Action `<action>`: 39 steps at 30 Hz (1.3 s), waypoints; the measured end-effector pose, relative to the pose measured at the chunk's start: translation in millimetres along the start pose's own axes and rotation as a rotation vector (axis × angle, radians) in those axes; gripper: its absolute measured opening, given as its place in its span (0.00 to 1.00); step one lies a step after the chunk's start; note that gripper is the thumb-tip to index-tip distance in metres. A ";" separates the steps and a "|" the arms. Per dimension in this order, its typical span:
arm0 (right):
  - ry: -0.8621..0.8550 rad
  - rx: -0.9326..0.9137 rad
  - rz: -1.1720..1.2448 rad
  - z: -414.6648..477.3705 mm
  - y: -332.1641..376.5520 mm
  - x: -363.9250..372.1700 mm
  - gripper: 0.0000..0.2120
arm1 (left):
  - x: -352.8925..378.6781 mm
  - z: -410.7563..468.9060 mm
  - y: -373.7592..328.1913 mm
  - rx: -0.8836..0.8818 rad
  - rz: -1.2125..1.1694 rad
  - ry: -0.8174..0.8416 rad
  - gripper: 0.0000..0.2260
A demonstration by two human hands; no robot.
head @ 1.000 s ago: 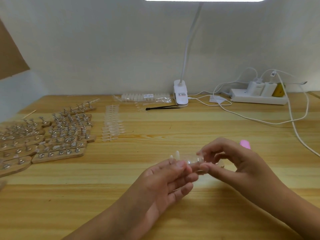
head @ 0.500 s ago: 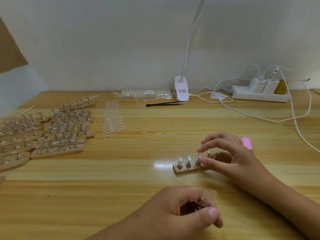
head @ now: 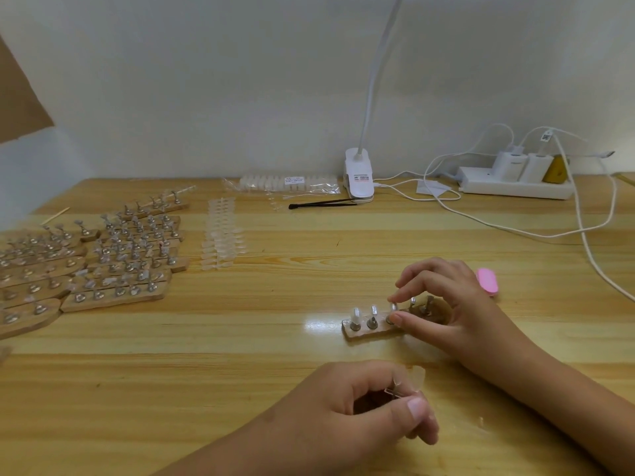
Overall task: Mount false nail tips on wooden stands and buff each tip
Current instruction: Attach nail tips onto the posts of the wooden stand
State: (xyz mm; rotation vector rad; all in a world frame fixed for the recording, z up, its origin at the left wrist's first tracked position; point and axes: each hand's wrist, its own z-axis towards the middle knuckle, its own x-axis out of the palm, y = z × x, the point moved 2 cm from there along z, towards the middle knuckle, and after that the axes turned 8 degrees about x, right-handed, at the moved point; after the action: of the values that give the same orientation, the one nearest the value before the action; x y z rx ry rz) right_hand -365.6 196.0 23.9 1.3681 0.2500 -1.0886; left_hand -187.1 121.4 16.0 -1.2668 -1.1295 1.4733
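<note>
A small wooden stand (head: 371,333) with several metal pegs lies on the table in front of me; two pegs on its left carry clear nail tips. My right hand (head: 443,304) pinches the middle peg and its tip between thumb and forefinger. Nearer to me, my left hand (head: 371,403) is curled round a clear strip of nail tips (head: 417,377), one tip sticking up past the fingers. A pink buffer block (head: 488,281) lies just behind the right hand.
Many wooden stands with pegs (head: 103,262) cover the left of the table. Rows of loose clear tips (head: 221,235) lie beside them. At the back are a bag of tips (head: 285,183), black tweezers (head: 323,203), a clip lamp (head: 359,176) and a power strip (head: 515,187) with trailing cables.
The stand, held between both hands a second ago, now lies on the table. My left hand has drawn back toward me with the strip of tips; the right stays at the stand.
</note>
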 end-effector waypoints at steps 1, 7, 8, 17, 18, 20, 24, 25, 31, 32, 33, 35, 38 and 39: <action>-0.001 0.008 -0.003 -1.1 1.0 -2.3 0.12 | -0.8 0.6 -0.1 0.006 -0.013 -0.006 0.08; 0.006 -0.010 0.243 -10.1 26.2 -28.8 0.19 | -3.4 3.2 -3.6 0.003 -0.097 -0.076 0.11; 0.064 -0.027 0.264 -13.1 31.6 -28.7 0.20 | -3.7 3.7 -3.5 -0.003 -0.101 -0.093 0.12; -0.027 -0.238 -0.016 -27.7 45.6 -11.7 0.05 | -9.2 5.9 -5.5 0.006 -0.104 -0.241 0.12; -0.028 -0.243 -0.008 -28.1 44.9 -11.4 0.05 | -9.5 5.9 -4.7 0.014 -0.090 -0.245 0.12; -0.039 -0.299 -0.039 -28.9 45.4 -12.0 0.04 | -8.9 6.1 -3.4 0.008 -0.129 -0.242 0.12; -0.091 -0.461 -0.231 -29.5 51.4 -11.8 0.07 | -10.1 6.4 0.3 0.004 -0.253 -0.258 0.12; -0.071 -0.411 -0.180 -29.1 52.5 -12.6 0.06 | -10.4 4.8 -1.2 0.057 -0.136 -0.260 0.12; 0.263 0.242 0.764 -17.7 31.9 -23.0 0.15 | -8.5 -1.4 -9.4 0.677 0.990 -0.317 0.10; 0.229 0.276 0.806 -16.1 28.8 -24.3 0.15 | -8.1 -1.1 -11.8 0.670 0.848 -0.324 0.10; 0.202 0.288 0.844 -14.9 28.7 -25.4 0.15 | -10.9 -0.4 -14.8 0.635 0.641 -0.346 0.11; 0.143 0.250 0.806 -13.4 29.8 -27.1 0.15 | -16.3 1.5 -14.6 0.421 0.141 -0.304 0.11; 0.096 0.178 0.649 -14.4 30.2 -24.7 0.11 | -18.0 6.4 -9.8 0.194 -0.457 -0.268 0.10; 0.090 0.158 0.600 -15.0 31.2 -22.6 0.10 | -17.9 7.6 -9.3 0.167 -0.577 -0.272 0.10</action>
State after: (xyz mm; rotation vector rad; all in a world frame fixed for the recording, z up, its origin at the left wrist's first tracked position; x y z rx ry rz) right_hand -348.1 214.3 56.5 1.5008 -0.1816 -0.5533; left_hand -192.2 105.3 29.4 -0.5616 -1.3729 1.2792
